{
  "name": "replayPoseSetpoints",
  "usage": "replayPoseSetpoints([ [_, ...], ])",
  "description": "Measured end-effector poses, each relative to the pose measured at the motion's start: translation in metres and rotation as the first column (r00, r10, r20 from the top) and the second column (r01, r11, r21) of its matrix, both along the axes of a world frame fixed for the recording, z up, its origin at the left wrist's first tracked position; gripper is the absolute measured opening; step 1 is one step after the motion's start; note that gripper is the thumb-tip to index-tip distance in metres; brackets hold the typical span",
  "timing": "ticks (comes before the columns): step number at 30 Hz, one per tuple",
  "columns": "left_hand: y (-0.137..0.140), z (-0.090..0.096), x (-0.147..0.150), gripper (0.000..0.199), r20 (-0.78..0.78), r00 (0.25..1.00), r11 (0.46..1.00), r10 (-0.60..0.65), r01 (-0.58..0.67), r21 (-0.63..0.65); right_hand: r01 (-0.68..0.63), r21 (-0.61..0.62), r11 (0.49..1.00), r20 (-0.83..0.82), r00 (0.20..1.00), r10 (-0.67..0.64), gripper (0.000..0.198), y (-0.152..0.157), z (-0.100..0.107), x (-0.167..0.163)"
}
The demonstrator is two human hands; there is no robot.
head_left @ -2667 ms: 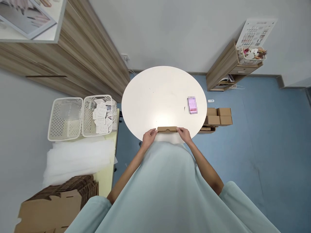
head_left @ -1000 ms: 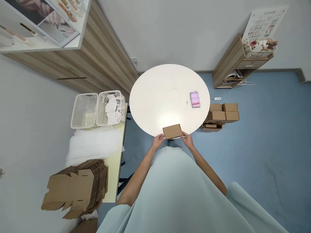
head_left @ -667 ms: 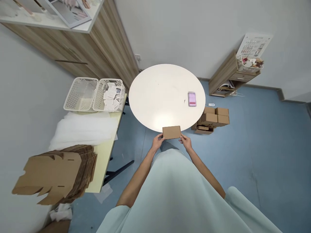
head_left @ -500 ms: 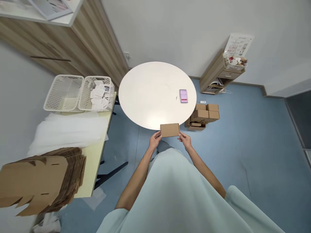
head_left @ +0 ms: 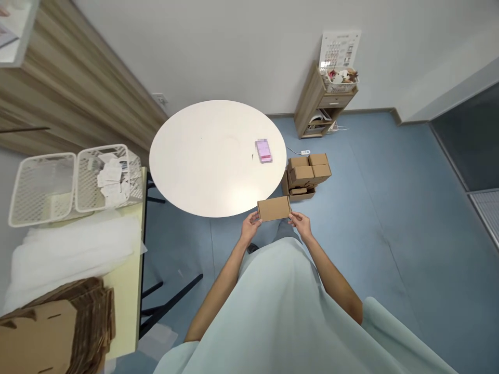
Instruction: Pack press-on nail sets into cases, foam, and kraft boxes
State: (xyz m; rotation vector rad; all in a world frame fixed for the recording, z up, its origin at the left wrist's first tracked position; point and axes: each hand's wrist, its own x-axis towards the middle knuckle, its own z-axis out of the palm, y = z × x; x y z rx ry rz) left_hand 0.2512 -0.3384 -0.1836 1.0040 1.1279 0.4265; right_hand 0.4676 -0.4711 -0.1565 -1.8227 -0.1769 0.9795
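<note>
A small closed cardboard box (head_left: 274, 209) is held level in front of me, just past the near right edge of the white oval table (head_left: 202, 171). My left hand (head_left: 250, 227) grips its left end, fingers closed around the corner. At the opposite end my right hand (head_left: 300, 224) pinches the box's right corner. Beyond it, on the floor to the right of the table, an open carton (head_left: 298, 197) holds several brown cardboard boxes (head_left: 303, 175). A pink and purple rectangular item (head_left: 264, 150) lies on the table's right side.
To the left, a pale yellow table (head_left: 127, 311) carries flattened cardboard blanks (head_left: 50, 332), white foam sheets (head_left: 74, 249) and two plastic baskets (head_left: 42, 189), one with white papers. A small wooden cabinet (head_left: 306, 106) stands at the back wall, near a power strip (head_left: 305, 152).
My view has turned and shifted right, so the tables and floor carton appear further left. The cardboard box stays between both hands, now nearer the floor carton and off the oval table's edge.
</note>
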Motion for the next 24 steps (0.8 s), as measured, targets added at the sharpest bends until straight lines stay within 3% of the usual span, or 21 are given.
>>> replayPoseSetpoints([
  [6,0.022,-0.01,0.089,0.057,-0.079,0.989,0.991,-0.126,0.129,0.032,0.056,0.019,0.998,-0.019,0.998,-0.056,0.063,0.001,-0.009,0.079],
  [12,0.04,-0.018,0.207,0.045,-0.109,0.99,0.995,-0.095,0.094,-0.011,0.07,-0.059,0.996,0.014,0.997,-0.069,0.064,0.023,-0.025,0.194],
  [19,0.068,-0.029,0.338,0.034,-0.233,0.972,1.0,-0.026,0.024,-0.013,-0.029,-0.13,0.991,0.129,0.991,0.046,0.067,0.077,-0.05,0.326],
  [24,0.107,-0.043,0.393,0.036,-0.317,0.948,0.991,-0.026,0.065,0.114,-0.138,-0.189,0.972,0.192,0.966,0.174,0.054,0.128,-0.07,0.389],
])
